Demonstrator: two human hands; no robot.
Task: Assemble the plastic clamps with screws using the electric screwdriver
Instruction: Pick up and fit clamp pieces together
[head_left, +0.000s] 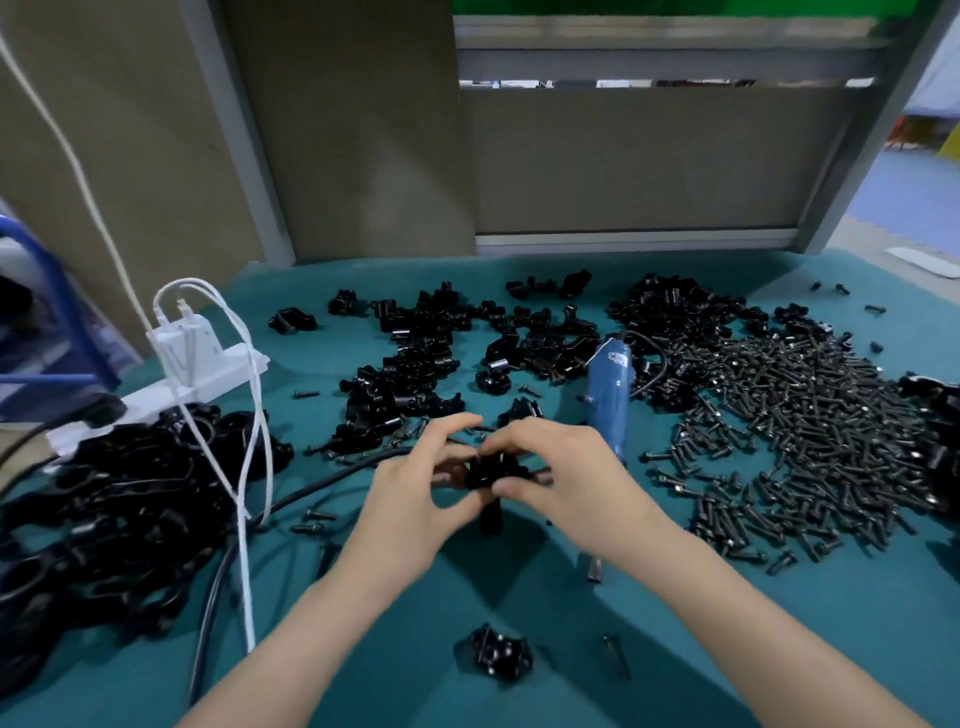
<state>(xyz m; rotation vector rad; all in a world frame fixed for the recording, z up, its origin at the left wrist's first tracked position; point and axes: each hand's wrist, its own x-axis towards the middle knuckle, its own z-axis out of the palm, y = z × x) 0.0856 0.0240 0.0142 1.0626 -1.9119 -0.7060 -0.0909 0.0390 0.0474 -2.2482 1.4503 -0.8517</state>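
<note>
My left hand (415, 493) and my right hand (566, 478) meet above the teal mat, both pinching one black plastic clamp (485, 475) between their fingertips. The blue electric screwdriver (610, 395) lies on the mat just behind my right hand, its tip toward me. A big heap of black screws (795, 431) spreads out to the right. Loose black clamp halves (431, 364) are scattered behind my hands. Another black clamp (498, 654) lies on the mat near me, between my forearms.
A pile of larger black clamps (119, 504) fills the left side. A white power strip (208, 374) with white cables (249, 467) and a black cord (322, 483) crosses the left half. Grey partition panels (623, 171) close off the back.
</note>
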